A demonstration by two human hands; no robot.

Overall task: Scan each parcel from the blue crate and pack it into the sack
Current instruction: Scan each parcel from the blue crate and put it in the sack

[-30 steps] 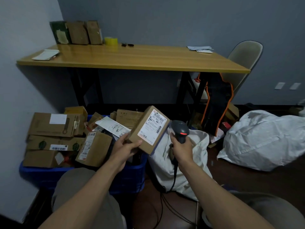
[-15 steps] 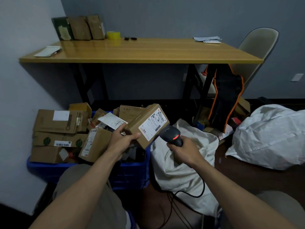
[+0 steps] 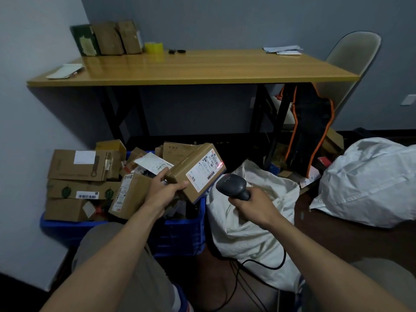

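Overall light: dim, bluish, from above.
Glare: soft sheen on the wooden table top [image 3: 202,64].
Shadow: deep beneath the table.
Red dot: laser spot on the parcel [image 3: 198,174].
Edges: wide-angle bending, slight softness.

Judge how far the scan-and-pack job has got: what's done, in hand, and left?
Done: unclear; the open sack hides its contents. In hand: the left hand holds a parcel, the right hand aims the scanner, red light on its label. Left: packing it, plus many boxes in the blue crate.
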